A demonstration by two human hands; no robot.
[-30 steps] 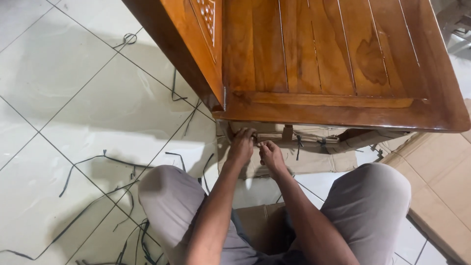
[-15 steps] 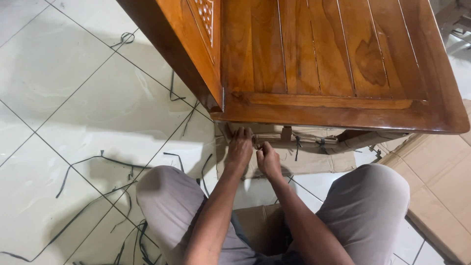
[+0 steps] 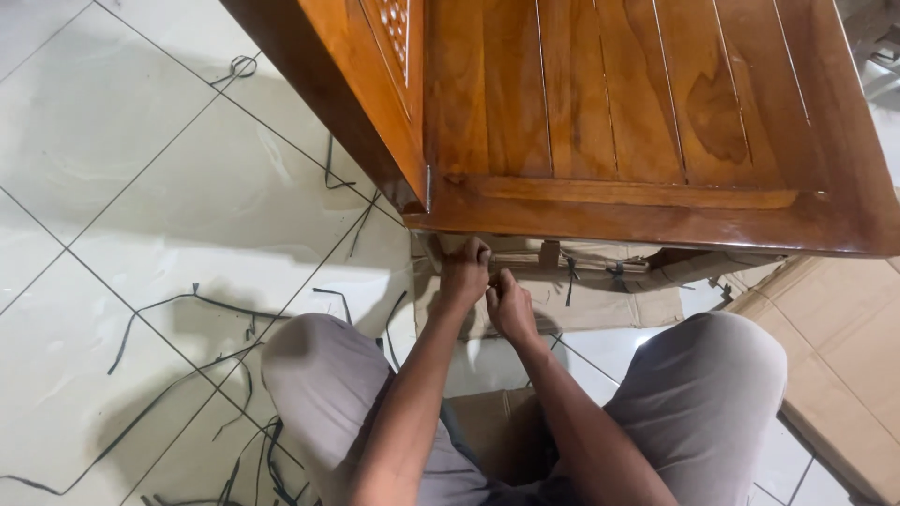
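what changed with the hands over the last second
Very little. The left hand and right hand stayed close together under the front edge of the wooden furniture piece, working at the cardboard-wrapped rail; only the fingers shifted slightly. Nothing was clearly picked up or released. The black strips on the tiled floor stayed put.

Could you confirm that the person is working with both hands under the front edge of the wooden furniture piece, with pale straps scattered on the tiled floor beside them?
Not quite: the straps on the tiled floor are dark, not pale, as the head view shows. The rest holds: the left hand and right hand are both under the front edge of the wooden furniture piece.
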